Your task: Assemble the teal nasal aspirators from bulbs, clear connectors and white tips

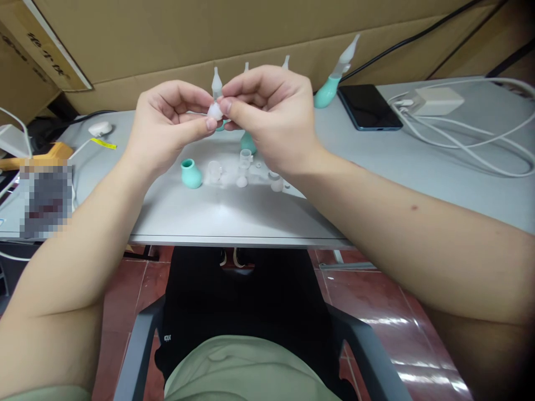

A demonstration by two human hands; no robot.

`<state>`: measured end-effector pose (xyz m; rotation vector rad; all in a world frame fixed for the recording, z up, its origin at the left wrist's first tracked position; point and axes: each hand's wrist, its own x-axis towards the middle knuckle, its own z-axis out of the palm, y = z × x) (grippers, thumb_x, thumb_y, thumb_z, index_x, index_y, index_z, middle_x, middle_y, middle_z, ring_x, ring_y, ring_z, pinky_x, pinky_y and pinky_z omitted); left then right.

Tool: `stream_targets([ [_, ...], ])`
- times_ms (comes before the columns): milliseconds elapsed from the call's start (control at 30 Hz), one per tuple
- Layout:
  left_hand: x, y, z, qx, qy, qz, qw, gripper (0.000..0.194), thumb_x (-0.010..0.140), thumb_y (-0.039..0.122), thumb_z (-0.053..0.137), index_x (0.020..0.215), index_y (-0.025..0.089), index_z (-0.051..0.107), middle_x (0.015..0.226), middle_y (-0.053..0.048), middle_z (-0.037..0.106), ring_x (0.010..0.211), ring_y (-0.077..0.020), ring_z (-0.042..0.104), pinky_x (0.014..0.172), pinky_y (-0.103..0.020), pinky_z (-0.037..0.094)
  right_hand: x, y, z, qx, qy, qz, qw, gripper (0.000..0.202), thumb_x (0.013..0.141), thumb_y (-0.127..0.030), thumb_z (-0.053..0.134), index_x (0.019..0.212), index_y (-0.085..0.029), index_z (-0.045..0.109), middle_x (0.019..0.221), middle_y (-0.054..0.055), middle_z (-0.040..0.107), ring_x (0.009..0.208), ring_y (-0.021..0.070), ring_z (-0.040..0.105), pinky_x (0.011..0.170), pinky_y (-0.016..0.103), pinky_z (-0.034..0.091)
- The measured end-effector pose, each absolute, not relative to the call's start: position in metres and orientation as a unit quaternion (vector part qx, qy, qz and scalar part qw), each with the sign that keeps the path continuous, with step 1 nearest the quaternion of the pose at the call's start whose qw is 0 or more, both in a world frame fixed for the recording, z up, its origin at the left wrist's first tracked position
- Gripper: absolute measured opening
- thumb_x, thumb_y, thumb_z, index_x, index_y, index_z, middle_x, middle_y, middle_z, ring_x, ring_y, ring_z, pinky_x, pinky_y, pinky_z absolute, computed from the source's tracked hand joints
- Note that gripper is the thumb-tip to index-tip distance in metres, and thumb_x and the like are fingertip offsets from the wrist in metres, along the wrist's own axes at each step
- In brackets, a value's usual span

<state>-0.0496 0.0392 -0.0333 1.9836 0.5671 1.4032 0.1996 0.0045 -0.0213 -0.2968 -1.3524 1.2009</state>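
Observation:
Raised over the back of the grey table [234, 217], my left hand [169, 120] and my right hand [276, 114] pinch one small translucent white piece [215, 111] between their fingertips. Below them stands an open-topped mint green bulb [191, 174]. To its right lie clear plastic cups [246, 158], white rounded pieces [277, 184] and small rings [258, 165]. Bulbs with pointed white tips stand behind my hands, partly hidden; one tip [216, 83] shows between them. Another assembled bulb [328, 92] leans at the back right.
A black phone [370, 107] lies at the right, beside a white charger [438, 102] with looped white cables [472, 133]. At the left are a white oval device [100, 129], a yellow tool [58, 153] and cables. Cardboard [167, 39] stands behind the table.

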Motion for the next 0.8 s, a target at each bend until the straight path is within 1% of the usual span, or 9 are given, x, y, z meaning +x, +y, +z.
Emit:
stream_targets([
  [100, -0.05, 0.044, -0.037, 0.75, 0.22, 0.544, 0.305, 0.074, 0.075, 0.072, 0.128, 0.118, 0.024, 0.092, 0.113, -0.013, 0.094, 0.099, -0.0359, 0.098, 0.096, -0.055, 0.088, 0.202, 0.004, -0.019, -0.142, -0.555, 0.589, 0.57, 0.046, 0.074, -0.044, 0.131, 0.092, -0.03, 0.091, 0.101, 0.0, 0.088, 0.094, 0.0195, 0.081, 0.089, 0.034, 0.072],
  [200, -0.052, 0.046, -0.04, 0.755, 0.201, 0.556, 0.284, 0.067, 0.078, 0.068, 0.128, 0.116, 0.025, 0.093, 0.111, -0.011, 0.094, 0.097, -0.0349, 0.098, 0.092, -0.052, 0.088, 0.207, 0.007, -0.016, -0.164, -0.558, 0.635, 0.508, 0.042, 0.08, -0.045, 0.129, 0.09, -0.03, 0.091, 0.104, 0.003, 0.088, 0.1, 0.0203, 0.083, 0.096, 0.033, 0.074],
  [300, -0.053, 0.045, -0.04, 0.762, 0.189, 0.561, 0.263, 0.07, 0.077, 0.07, 0.127, 0.116, 0.024, 0.092, 0.111, -0.01, 0.093, 0.1, -0.0355, 0.098, 0.094, -0.055, 0.088, 0.211, 0.009, -0.014, -0.164, -0.558, 0.667, 0.467, 0.039, 0.089, -0.04, 0.126, 0.089, -0.027, 0.089, 0.102, 0.004, 0.088, 0.101, 0.0198, 0.085, 0.099, 0.031, 0.075],
  [367, -0.054, 0.044, -0.04, 0.762, 0.194, 0.557, 0.265, 0.074, 0.075, 0.074, 0.128, 0.113, 0.022, 0.091, 0.11, -0.011, 0.091, 0.1, -0.0367, 0.098, 0.095, -0.058, 0.088, 0.212, 0.01, -0.014, -0.162, -0.556, 0.674, 0.459, 0.037, 0.091, -0.034, 0.124, 0.088, -0.026, 0.089, 0.102, 0.005, 0.089, 0.1, 0.0194, 0.087, 0.096, 0.029, 0.076],
  [467, -0.056, 0.045, -0.039, 0.758, 0.21, 0.554, 0.274, 0.079, 0.07, 0.076, 0.128, 0.11, 0.02, 0.09, 0.107, -0.012, 0.09, 0.096, -0.0377, 0.097, 0.092, -0.062, 0.087, 0.213, 0.012, -0.016, -0.148, -0.56, 0.667, 0.469, 0.031, 0.092, -0.031, 0.123, 0.09, -0.026, 0.093, 0.104, 0.005, 0.091, 0.098, 0.0192, 0.088, 0.093, 0.029, 0.077],
  [533, -0.057, 0.045, -0.038, 0.755, 0.205, 0.56, 0.272, 0.078, 0.069, 0.075, 0.129, 0.109, 0.02, 0.09, 0.105, -0.012, 0.09, 0.092, -0.0371, 0.096, 0.088, -0.061, 0.087, 0.212, 0.013, -0.018, -0.145, -0.562, 0.662, 0.475, 0.027, 0.096, -0.03, 0.121, 0.091, -0.026, 0.095, 0.104, 0.005, 0.091, 0.098, 0.0194, 0.088, 0.094, 0.029, 0.077],
  [633, -0.057, 0.043, -0.037, 0.759, 0.191, 0.563, 0.267, 0.071, 0.074, 0.068, 0.129, 0.111, 0.019, 0.093, 0.107, -0.013, 0.092, 0.091, -0.036, 0.096, 0.086, -0.058, 0.087, 0.211, 0.014, -0.02, -0.162, -0.567, 0.651, 0.477, 0.025, 0.1, -0.026, 0.116, 0.091, -0.026, 0.093, 0.101, 0.005, 0.09, 0.097, 0.0199, 0.087, 0.095, 0.031, 0.078],
  [700, -0.056, 0.042, -0.036, 0.765, 0.184, 0.556, 0.268, 0.07, 0.076, 0.068, 0.128, 0.114, 0.019, 0.095, 0.108, -0.012, 0.092, 0.093, -0.0356, 0.097, 0.088, -0.059, 0.088, 0.21, 0.013, -0.021, -0.162, -0.57, 0.646, 0.481, 0.025, 0.098, -0.026, 0.117, 0.091, -0.027, 0.092, 0.101, 0.005, 0.089, 0.097, 0.0201, 0.087, 0.094, 0.031, 0.078],
  [800, -0.055, 0.041, -0.036, 0.773, 0.192, 0.541, 0.271, 0.075, 0.075, 0.077, 0.125, 0.116, 0.021, 0.095, 0.108, -0.008, 0.091, 0.096, -0.0347, 0.097, 0.091, -0.06, 0.087, 0.211, 0.011, -0.02, -0.154, -0.568, 0.653, 0.477, 0.029, 0.091, -0.03, 0.12, 0.092, -0.028, 0.091, 0.103, 0.004, 0.089, 0.098, 0.0206, 0.086, 0.093, 0.031, 0.077],
])
